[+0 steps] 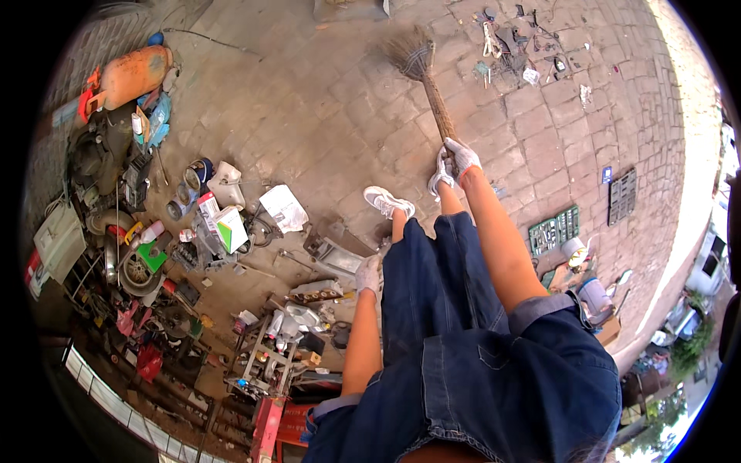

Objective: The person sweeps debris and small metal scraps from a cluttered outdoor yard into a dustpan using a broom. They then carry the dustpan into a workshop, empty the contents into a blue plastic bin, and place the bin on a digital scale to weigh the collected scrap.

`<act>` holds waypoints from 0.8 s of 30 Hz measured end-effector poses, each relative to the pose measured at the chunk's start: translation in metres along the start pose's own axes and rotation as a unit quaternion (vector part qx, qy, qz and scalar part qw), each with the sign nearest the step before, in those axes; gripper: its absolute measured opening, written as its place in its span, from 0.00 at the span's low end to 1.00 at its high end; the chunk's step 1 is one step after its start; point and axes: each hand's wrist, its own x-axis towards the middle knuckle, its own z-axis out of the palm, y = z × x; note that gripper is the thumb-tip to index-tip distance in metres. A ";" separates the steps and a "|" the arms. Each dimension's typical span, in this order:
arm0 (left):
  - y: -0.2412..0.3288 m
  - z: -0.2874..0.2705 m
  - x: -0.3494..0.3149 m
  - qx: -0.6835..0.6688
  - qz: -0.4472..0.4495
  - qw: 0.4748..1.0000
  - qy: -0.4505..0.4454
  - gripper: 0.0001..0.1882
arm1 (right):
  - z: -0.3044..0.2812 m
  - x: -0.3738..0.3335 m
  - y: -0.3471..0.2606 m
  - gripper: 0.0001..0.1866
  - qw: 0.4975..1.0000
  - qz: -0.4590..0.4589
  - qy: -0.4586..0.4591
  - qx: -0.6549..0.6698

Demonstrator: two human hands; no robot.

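Observation:
A straw broom [437, 106] reaches out ahead of me, its bristles down on the brick paving and a little blurred. My right hand [463, 157], in a white glove with an orange cuff, is wrapped round the end of its handle. My left hand [369, 275], also in a white glove, hangs by my left leg, apart from the broom. Its fingers are too unclear to read. Below it, near a curved grey metal part [340, 255], lies a metal engine-like piece [315, 291]. Beyond the bristles, a pale tray-like thing [351, 9] is cut off by the top edge.
Wires and scraps [521, 46] lie scattered at the far right. An open green socket set [554, 231] and a dark tool case [621, 197] sit to the right. On the left are an orange gas cylinder [131, 76], a white sheet [284, 208], a wheel [143, 272] and many loose parts.

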 end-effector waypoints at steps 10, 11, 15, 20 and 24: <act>0.029 0.042 0.012 0.009 0.059 0.998 -0.001 0.17 | -0.099 -0.062 -0.081 0.07 0.991 -0.084 0.071 0.077; 0.045 0.048 0.008 0.016 0.064 0.998 0.001 0.17 | -0.101 -0.073 -0.079 0.08 0.992 -0.079 0.058 0.082; 0.081 0.063 0.039 0.123 0.053 0.991 -0.031 0.18 | -0.086 -0.100 -0.072 0.11 0.991 -0.055 0.004 0.122; 0.110 0.092 0.130 0.353 0.165 0.920 -0.044 0.20 | -0.045 -0.084 -0.068 0.15 0.988 -0.048 -0.049 0.141; 0.143 0.124 0.226 0.498 0.242 0.831 -0.054 0.17 | -0.026 -0.031 -0.060 0.14 0.972 -0.042 -0.115 0.202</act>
